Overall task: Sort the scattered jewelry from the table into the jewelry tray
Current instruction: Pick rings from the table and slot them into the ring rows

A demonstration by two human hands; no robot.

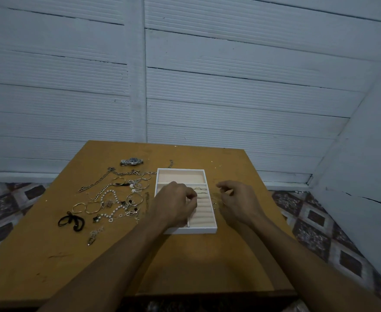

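Two bare hands hover apart at a white rectangular jewelry tray (191, 230) with beige padded lining: the left hand (176, 204) is over its ring rolls with fingers curled down, and the right hand (238, 200) is just right of its rim with fingers bent. I cannot tell whether either pinches anything. Thin rings (199, 189) sit in the rolls just beyond the left hand, while to its left, on the orange-brown wooden table (185, 266), lie silver link chains (94, 183), a white pearl bracelet (112, 191), a black cord (69, 216) and, farther off, a silver wristwatch (131, 161).
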